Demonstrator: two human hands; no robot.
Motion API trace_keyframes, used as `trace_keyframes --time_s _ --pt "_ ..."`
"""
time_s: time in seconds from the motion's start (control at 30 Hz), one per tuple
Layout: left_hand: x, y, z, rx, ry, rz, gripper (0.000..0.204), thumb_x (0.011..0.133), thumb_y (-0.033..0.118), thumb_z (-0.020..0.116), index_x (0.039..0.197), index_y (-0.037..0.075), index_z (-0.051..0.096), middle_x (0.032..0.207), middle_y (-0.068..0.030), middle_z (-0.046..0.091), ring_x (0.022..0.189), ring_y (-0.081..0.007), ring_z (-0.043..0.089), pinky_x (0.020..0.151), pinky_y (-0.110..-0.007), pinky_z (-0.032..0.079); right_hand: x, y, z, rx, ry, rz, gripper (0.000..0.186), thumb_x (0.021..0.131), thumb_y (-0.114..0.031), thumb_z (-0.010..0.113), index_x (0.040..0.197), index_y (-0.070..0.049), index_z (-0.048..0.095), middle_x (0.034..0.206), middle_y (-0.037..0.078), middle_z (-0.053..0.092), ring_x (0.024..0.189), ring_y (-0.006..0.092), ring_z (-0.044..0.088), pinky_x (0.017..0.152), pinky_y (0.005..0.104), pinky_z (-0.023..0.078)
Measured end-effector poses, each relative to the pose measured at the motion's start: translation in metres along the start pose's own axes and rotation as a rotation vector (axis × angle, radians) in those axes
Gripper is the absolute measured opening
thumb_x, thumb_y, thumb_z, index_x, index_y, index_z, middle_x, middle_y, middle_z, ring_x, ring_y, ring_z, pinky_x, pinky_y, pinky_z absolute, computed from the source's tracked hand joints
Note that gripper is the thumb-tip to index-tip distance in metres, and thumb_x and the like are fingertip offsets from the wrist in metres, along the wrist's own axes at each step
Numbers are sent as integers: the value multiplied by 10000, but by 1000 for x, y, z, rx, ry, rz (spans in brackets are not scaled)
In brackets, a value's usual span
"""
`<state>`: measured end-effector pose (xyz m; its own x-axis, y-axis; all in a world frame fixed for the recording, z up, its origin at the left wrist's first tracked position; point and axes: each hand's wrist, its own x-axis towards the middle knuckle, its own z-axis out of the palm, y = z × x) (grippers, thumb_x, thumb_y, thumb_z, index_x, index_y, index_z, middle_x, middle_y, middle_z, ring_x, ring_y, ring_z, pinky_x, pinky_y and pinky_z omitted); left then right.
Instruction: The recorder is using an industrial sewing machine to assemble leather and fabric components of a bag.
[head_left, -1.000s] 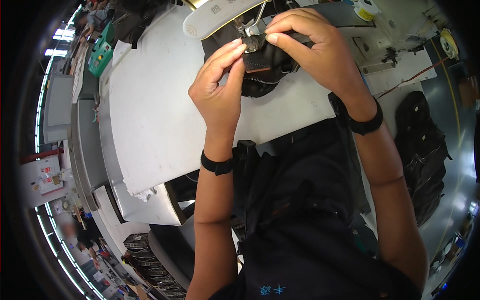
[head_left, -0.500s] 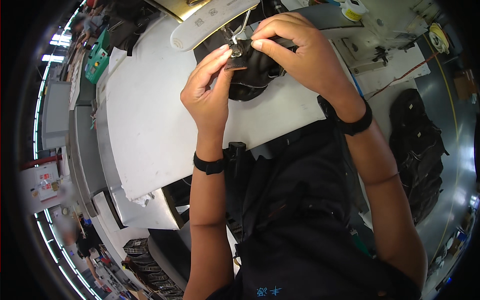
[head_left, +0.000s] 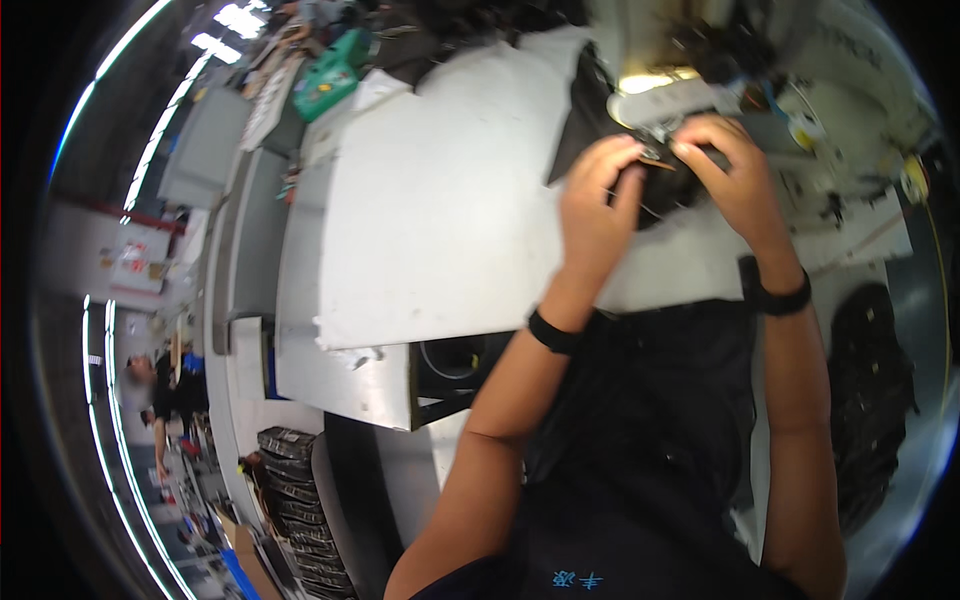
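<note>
A dark, tan-edged leather-like tab (head_left: pixel 656 163) is at the needle area of a sewing machine (head_left: pixel 680 100). My left hand (head_left: pixel 592 220) pinches this tab from the left, thumb below and fingers above. Close on the right, my right hand (head_left: pixel 738 178) has thumb and fingertips drawn together beside the needle area. Blur hides what they grip, if anything. A black zippered bag or bag piece (head_left: pixel 582 118) lies under and behind both hands, with a pointed flap spread over the white table (head_left: pixel 440 230). The needle and presser foot are too blurred to make out.
A green box-shaped device (head_left: pixel 333 75) stands past the table's far left. Black bag pieces (head_left: pixel 870 390) hang or lie at my right. Stacked dark pieces (head_left: pixel 300 510) sit at lower left. Another person (head_left: pixel 175 390) is farther off on the left.
My view has swung left, so the table, machine and hands appear farther right. Both hands stay at the needle area, the left still on the tab. More of the black flap shows.
</note>
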<state>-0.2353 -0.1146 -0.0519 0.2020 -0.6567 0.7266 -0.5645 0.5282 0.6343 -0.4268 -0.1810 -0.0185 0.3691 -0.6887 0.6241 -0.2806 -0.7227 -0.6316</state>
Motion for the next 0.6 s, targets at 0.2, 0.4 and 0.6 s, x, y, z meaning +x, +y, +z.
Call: trace_keyframes --time_s 0.2,0.4,0.6 --pt "-3 52 -5 -137 -174 -564 600 973 324 754 1333 -123 578 1086 -171 649 822 -92 622 679 -248 517 -6 -10 8 -29 4 60 131 927 -92 716 1019 0 703 1088 119 716 1091 277 643 998 366 476" --pt "-2 54 19 -81 -17 -457 589 1008 370 701 1299 -112 527 1171 -185 554 866 -170 601 720 -303 518 -14 -10 17 -261 178 -140 181 879 -64 734 1060 -53 733 1166 83 695 1162 303 631 1016 420 472" --pt "6 8 26 -129 -52 -247 316 1064 209 586 1243 -51 597 1231 -175 619 1137 -245 579 1015 -364 453 -40 -31 30 -445 234 -153 285 863 -70 752 1146 -63 729 1181 63 670 1149 271 635 953 422 460"
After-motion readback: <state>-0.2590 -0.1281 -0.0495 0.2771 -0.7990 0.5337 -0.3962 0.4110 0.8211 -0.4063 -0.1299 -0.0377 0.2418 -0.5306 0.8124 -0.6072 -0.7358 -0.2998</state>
